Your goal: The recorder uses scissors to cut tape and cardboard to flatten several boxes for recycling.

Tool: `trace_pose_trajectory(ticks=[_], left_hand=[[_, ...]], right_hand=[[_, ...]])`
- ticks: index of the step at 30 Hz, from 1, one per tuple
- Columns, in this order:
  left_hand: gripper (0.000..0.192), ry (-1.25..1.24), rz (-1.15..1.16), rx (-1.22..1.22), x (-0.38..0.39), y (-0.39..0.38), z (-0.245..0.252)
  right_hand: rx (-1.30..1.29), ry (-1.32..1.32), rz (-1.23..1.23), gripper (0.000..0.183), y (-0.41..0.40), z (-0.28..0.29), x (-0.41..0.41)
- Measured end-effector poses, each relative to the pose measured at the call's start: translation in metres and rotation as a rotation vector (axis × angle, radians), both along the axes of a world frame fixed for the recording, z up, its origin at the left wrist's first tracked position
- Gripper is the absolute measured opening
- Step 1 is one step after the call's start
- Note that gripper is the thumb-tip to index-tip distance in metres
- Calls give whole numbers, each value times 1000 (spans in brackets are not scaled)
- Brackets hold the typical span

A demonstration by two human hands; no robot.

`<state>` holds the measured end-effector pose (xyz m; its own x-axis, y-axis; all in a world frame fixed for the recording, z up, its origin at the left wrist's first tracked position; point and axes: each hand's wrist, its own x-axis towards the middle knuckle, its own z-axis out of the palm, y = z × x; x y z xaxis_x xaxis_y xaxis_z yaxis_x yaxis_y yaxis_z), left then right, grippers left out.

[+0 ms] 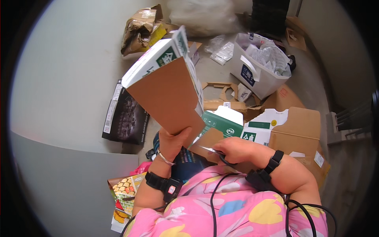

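My left hand (174, 143) grips the lower edge of a cardboard box (168, 94), raised and tilted, its plain brown side facing me and its printed white and green panels beyond. My right hand (234, 149) holds a pair of scissors (219, 153) with dark handles. Their metal blades point left, beside the lower corner of the held cardboard; whether they touch it I cannot tell. Beneath the blades lies a brown cardboard flap (211, 139). Past my right hand lies an opened green and white carton (222, 123) with brown inner faces.
A white bag (254, 71) full of clear plastic packaging stands at the upper right. A crumpled cardboard box (139, 32) is at the upper left, against the wall. A black printed box (127, 118) leans left of the held cardboard. Black cables (213, 204) hang across my front.
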<state>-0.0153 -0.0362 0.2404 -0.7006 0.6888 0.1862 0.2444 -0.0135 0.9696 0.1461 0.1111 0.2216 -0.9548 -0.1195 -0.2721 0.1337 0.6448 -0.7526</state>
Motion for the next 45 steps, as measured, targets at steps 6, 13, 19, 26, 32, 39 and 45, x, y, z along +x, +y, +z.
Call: trace_pose_trajectory(ticks=[6,13,19,26,32,39,45], left_hand=[[12,182,57,-48,1,7,-9],[17,603,-117,-108,16,21,-27],[37,842,-221,-127,34,31,-28],[59,944,-185,-161,58,53,-56],[19,89,-105,-237,29,55,-94],[25,-74,-122,-247,41,58,-97],[19,-13,-69,-171,38,59,-79]], right_hand=[[-168,-101,-307,18,41,50,15],[-616,562,-1247,21,125,59,69],[-953,860,-1416,21,143,53,91],[-832,912,-1296,20,129,59,79],[-670,491,-736,15,102,65,89],[-370,155,-231,32,73,65,74],[-42,374,-74,32,58,49,65]])
